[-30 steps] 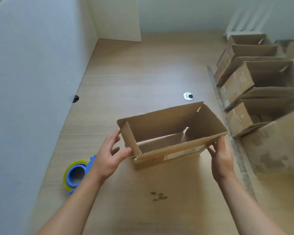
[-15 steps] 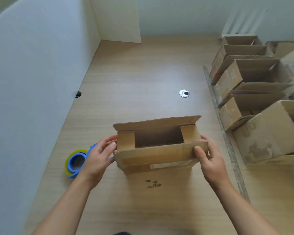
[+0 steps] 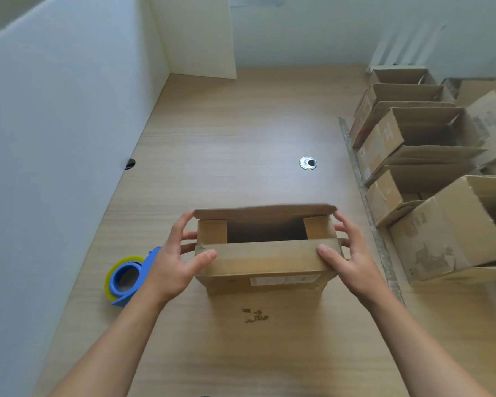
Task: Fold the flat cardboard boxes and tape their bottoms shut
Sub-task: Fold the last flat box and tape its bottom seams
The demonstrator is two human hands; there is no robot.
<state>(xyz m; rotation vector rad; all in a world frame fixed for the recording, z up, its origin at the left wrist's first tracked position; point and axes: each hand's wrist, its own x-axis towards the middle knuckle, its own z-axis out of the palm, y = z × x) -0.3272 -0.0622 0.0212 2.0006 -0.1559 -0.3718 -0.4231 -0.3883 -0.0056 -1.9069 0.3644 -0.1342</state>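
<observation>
The box (image 3: 265,263) stands on the table (image 3: 241,130), open end up; the left hand (image 3: 169,262) grips its left end, thumb lying on the near flap (image 3: 264,255) and fingers curled round the side; the right hand (image 3: 348,260) grips the right end the same way, thumb on that flap and fingers round the side. The near flap is folded in over the opening; the two short end flaps (image 3: 212,232) are folded in under it; the far flap (image 3: 265,211) is tilted partway over, and a dark gap shows between the long flaps. A pale label (image 3: 284,279) sits on the box's near face.

Left of the box, just beside the left wrist, a blue tape dispenser (image 3: 126,277) with a yellowish roll lies on the table; just in front of the box are small dark marks (image 3: 255,315) on the wood; beyond it, a round metal grommet (image 3: 307,163). Right of the box, past the table edge, stands a row of open boxes (image 3: 407,138); left of it rises a white partition (image 3: 55,138).
</observation>
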